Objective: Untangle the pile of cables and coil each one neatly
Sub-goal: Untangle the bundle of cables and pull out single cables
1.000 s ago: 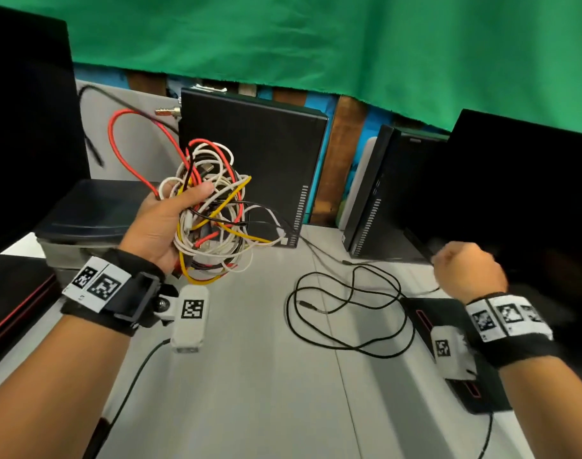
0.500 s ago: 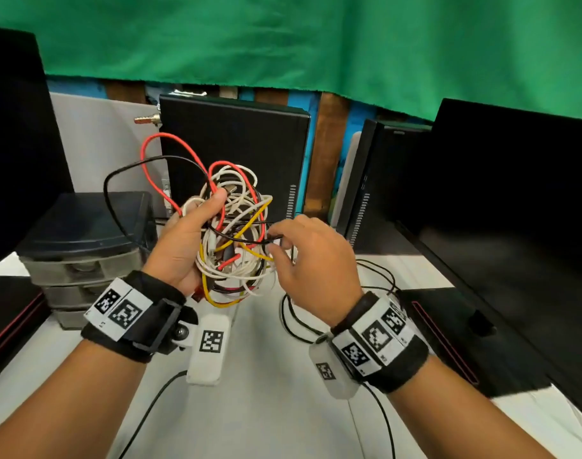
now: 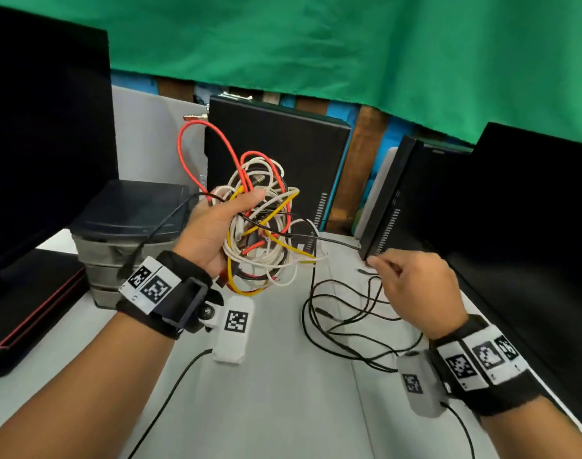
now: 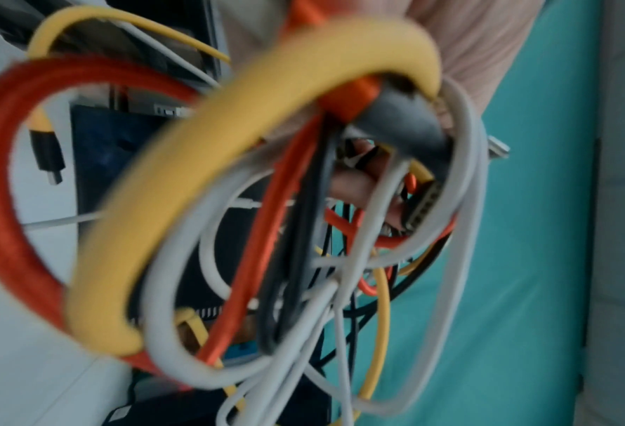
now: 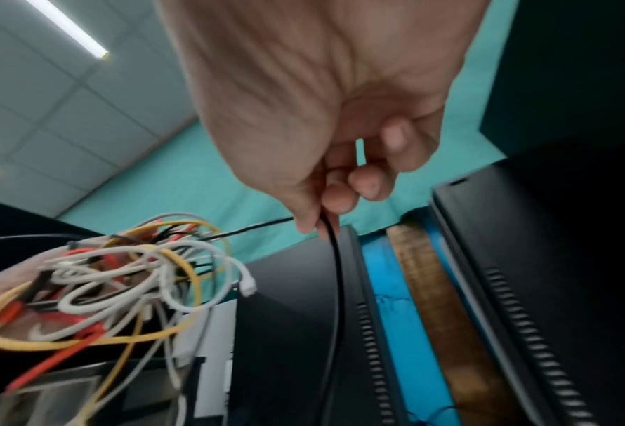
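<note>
My left hand [image 3: 216, 226] grips a tangled bundle of cables [image 3: 263, 226] in red, yellow, white and black, held up above the table. Up close the bundle [image 4: 267, 230] fills the left wrist view. A thin black cable [image 3: 329, 239] runs out of the bundle to the right. My right hand [image 3: 412, 286] pinches that black cable [image 5: 334, 259] between thumb and fingers, away from the bundle [image 5: 121, 282]. More of a loose black cable [image 3: 349, 323] lies in loops on the grey table [image 3: 283, 409] below my right hand.
A black computer case [image 3: 276, 154] stands behind the bundle and another [image 3: 392, 200] to its right. Dark monitors stand at far left [image 3: 44, 127] and far right [image 3: 531, 226]. A small drawer unit [image 3: 124, 233] sits left of my left hand. Green cloth [image 3: 316, 44] hangs behind.
My right hand went to the bundle, took the thin black cable and has drawn it out to the right. The left hand keeps hold of the bundle.
</note>
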The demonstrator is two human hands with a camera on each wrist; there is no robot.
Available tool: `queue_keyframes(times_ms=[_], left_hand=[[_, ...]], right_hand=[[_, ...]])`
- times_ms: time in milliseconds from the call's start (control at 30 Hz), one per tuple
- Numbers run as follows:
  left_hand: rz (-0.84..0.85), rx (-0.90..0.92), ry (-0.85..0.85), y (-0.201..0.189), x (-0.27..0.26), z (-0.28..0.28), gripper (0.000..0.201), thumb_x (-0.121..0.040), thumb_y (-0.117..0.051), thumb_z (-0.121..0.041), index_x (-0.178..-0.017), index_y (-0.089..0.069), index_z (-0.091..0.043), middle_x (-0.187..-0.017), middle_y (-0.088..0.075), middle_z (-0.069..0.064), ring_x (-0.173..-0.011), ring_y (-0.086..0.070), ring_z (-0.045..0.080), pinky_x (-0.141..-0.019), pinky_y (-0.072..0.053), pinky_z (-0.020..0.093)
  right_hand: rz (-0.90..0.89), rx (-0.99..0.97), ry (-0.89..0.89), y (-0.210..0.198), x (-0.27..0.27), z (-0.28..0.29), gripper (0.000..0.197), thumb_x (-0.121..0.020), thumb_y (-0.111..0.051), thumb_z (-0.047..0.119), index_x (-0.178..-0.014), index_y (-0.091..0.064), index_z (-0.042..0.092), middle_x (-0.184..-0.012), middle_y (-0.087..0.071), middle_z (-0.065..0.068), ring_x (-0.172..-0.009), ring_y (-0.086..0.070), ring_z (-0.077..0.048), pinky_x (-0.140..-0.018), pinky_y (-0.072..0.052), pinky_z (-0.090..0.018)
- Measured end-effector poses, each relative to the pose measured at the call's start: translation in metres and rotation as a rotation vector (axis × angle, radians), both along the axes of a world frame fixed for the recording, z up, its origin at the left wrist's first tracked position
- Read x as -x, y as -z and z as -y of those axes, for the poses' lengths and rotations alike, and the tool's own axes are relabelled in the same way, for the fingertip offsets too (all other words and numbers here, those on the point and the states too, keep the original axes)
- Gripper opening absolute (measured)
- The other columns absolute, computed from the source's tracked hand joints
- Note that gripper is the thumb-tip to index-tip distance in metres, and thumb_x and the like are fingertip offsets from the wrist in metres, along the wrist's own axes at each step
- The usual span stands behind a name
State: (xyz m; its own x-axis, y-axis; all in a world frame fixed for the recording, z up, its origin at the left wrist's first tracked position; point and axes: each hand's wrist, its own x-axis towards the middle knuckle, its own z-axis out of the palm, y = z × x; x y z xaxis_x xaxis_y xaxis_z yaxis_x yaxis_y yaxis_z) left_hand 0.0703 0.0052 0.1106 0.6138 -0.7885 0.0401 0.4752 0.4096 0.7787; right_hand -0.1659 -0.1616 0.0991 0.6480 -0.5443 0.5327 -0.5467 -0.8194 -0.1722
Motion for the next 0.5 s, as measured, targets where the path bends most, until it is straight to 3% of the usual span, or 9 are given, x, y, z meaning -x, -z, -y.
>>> queue_keyframes(times_ms=[67,200,267,333,400,500], left_hand=[[-0.027,-0.003,-0.027,-0.004,-0.012,-0.007,0.050,-0.074,-0.080,-0.019,-0.118,-0.066,0.000,-0.109,-0.069,0.022,-0.078,-0.073,0.029,-0.063,-0.060,0.037],[-0.025,-0.014,-0.100,-0.010,-0.039,-0.024,0.100,-0.054,-0.097,-0.027,-0.140,-0.053,-0.003,-0.136,-0.058,0.022,-0.111,-0.064,0.036,-0.086,-0.057,0.048],[-0.012,-0.015,-0.104,-0.011,-0.043,-0.028,0.106,-0.048,-0.098,-0.027,-0.140,-0.053,-0.002,-0.131,-0.060,0.022,-0.106,-0.067,0.035,-0.088,-0.056,0.051],[0.020,-0.016,-0.117,-0.010,-0.040,-0.027,0.107,-0.043,-0.100,-0.026,-0.136,-0.056,0.000,-0.123,-0.065,0.022,-0.094,-0.072,0.033,-0.081,-0.058,0.048],[0.041,-0.006,-0.135,-0.008,-0.034,-0.022,0.100,-0.046,-0.098,-0.023,-0.134,-0.057,0.001,-0.114,-0.069,0.022,-0.087,-0.074,0.032,-0.073,-0.059,0.044],[0.041,0.018,-0.142,-0.006,-0.023,-0.014,0.077,-0.068,-0.086,-0.015,-0.136,-0.054,0.002,-0.107,-0.072,0.021,-0.083,-0.075,0.031,-0.071,-0.060,0.041]], right_hand=[[-0.018,-0.029,0.084,0.002,0.014,0.012,0.031,-0.096,-0.060,0.039,-0.072,-0.067,0.021,-0.057,-0.058,0.005,-0.056,-0.056,-0.021,-0.054,-0.044,-0.029],[-0.067,-0.102,0.273,0.007,0.034,0.038,0.034,-0.096,-0.060,0.040,-0.067,-0.059,0.024,-0.059,-0.058,0.000,-0.063,-0.058,-0.029,-0.060,-0.049,-0.034],[-0.077,-0.126,0.331,0.008,0.038,0.046,0.035,-0.097,-0.059,0.039,-0.063,-0.055,0.028,-0.060,-0.058,0.000,-0.064,-0.059,-0.029,-0.063,-0.050,-0.035],[-0.092,-0.158,0.377,0.007,0.039,0.055,0.039,-0.097,-0.058,0.038,-0.059,-0.052,0.029,-0.061,-0.058,0.000,-0.065,-0.059,-0.028,-0.062,-0.047,-0.033],[-0.175,-0.203,0.435,0.004,0.037,0.058,0.035,-0.096,-0.057,0.036,-0.062,-0.059,0.025,-0.068,-0.063,-0.002,-0.068,-0.060,-0.027,-0.064,-0.048,-0.032],[-0.393,-0.138,0.353,-0.003,0.026,0.042,0.016,-0.094,-0.056,0.032,-0.097,-0.071,0.026,-0.098,-0.069,-0.001,-0.092,-0.064,-0.026,-0.078,-0.052,-0.033]])
